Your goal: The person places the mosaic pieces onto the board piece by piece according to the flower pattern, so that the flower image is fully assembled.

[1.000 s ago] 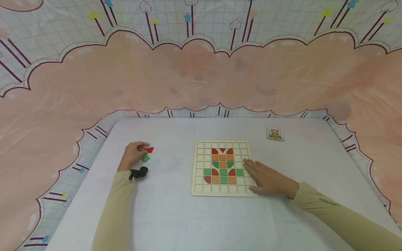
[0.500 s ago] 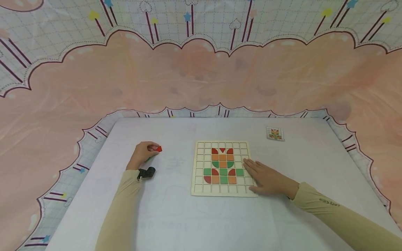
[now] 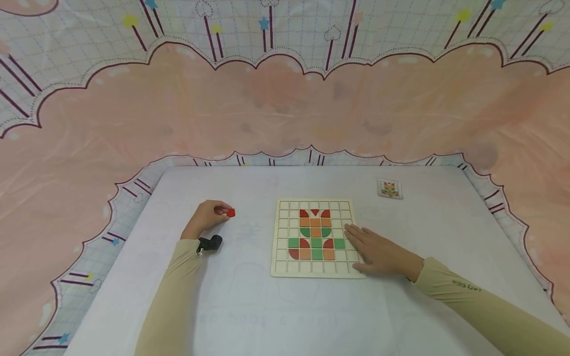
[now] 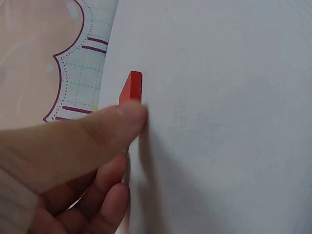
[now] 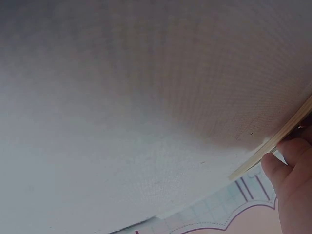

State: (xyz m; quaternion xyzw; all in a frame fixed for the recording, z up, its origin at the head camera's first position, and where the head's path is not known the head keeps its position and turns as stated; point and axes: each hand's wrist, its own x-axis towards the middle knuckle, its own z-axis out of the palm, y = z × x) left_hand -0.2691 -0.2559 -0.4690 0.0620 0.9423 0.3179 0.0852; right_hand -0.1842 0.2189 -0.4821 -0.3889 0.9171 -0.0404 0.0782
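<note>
My left hand (image 3: pixel 207 217) pinches a red tile (image 3: pixel 230 212) between thumb and fingers, left of the grid board. In the left wrist view the red tile (image 4: pixel 131 87) stands on edge above the thumb tip, its lower part covered. My right hand (image 3: pixel 380 252) rests with extended fingers on the right edge of the wooden grid board (image 3: pixel 280 269). Red, orange and green tiles form a flower-like pattern on that board. In the right wrist view, fingers of the right hand (image 5: pixel 295 180) touch the board's wooden edge (image 5: pixel 263 151).
A small pattern card (image 3: pixel 390 189) lies beyond the board to the right, printed with a similar flower. White cloth covers the table (image 3: pixel 249 311). A black wrist device (image 3: pixel 210 243) sits at the left cuff.
My left hand has moved right with the red tile. A green tile seen beside it earlier is now out of sight. The right hand keeps its place on the board.
</note>
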